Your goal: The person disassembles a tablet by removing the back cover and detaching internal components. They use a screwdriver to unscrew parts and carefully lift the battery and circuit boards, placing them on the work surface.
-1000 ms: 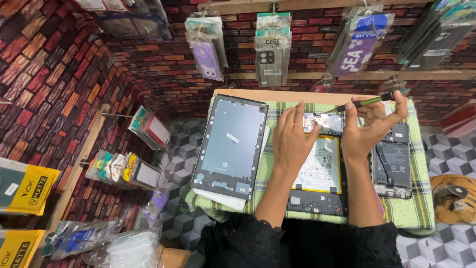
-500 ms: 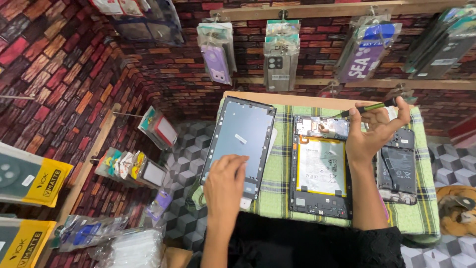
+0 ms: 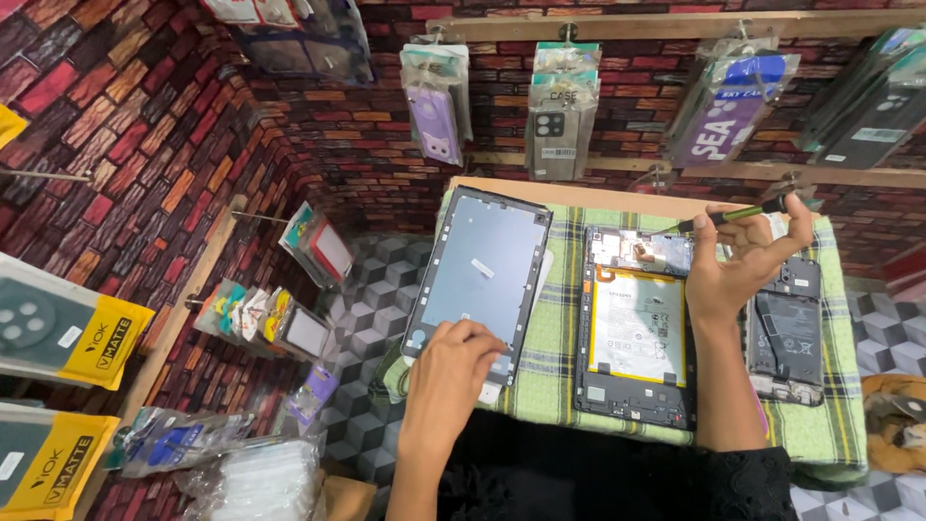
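Note:
My left hand [image 3: 451, 371] rests with its fingertips on the near edge of a detached tablet screen frame [image 3: 479, 265], which lies on a green checked cloth [image 3: 558, 318]. My right hand [image 3: 741, 260] is raised above the cloth and grips a green-handled screwdriver [image 3: 730, 215], held roughly level. Below that hand lies an opened tablet body [image 3: 637, 328] with its pale battery and circuit board exposed. An opened phone [image 3: 786, 333] lies to the right of it.
Packaged phone cases [image 3: 552, 116] hang from a wooden rail on the brick-patterned wall. More packaged goods [image 3: 260, 318] hang on pegs at the left, with yellow boxes [image 3: 68, 333] nearer. The checked floor [image 3: 371, 289] shows left of the table.
My left hand has left the opened tablet and moved left and down onto the screen frame's near edge. My right hand has lifted slightly with the screwdriver.

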